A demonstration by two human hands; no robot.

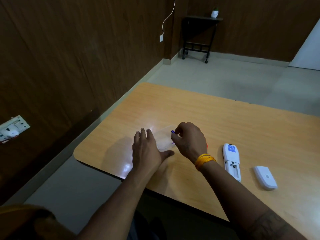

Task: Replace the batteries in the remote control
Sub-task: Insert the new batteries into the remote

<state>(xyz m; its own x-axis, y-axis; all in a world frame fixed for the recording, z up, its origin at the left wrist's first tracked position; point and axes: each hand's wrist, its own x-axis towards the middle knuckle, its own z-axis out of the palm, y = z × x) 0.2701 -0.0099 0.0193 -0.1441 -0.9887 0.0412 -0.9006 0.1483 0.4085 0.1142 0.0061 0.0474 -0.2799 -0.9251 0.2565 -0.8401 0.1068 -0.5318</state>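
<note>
The right hand's (pixel 187 139) grip pinches a small blue battery (pixel 173 131) over a clear box (pixel 163 142) at centre frame; the left hand (pixel 147 148) lies flat and spread. The remote (pixel 231 161) lies open at lower right, its cover (pixel 265 177) beside it; refilling and closing remain.

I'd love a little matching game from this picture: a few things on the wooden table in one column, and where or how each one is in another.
Things:
1. white remote control
2. white battery cover
3. small purple battery
4. clear plastic container

States:
A. pinched in the right hand
B. lying face down, compartment open
C. between the two hands, beside the left hand
D. lying loose, farthest right

Pairs: 1-B, 2-D, 3-A, 4-C
</note>
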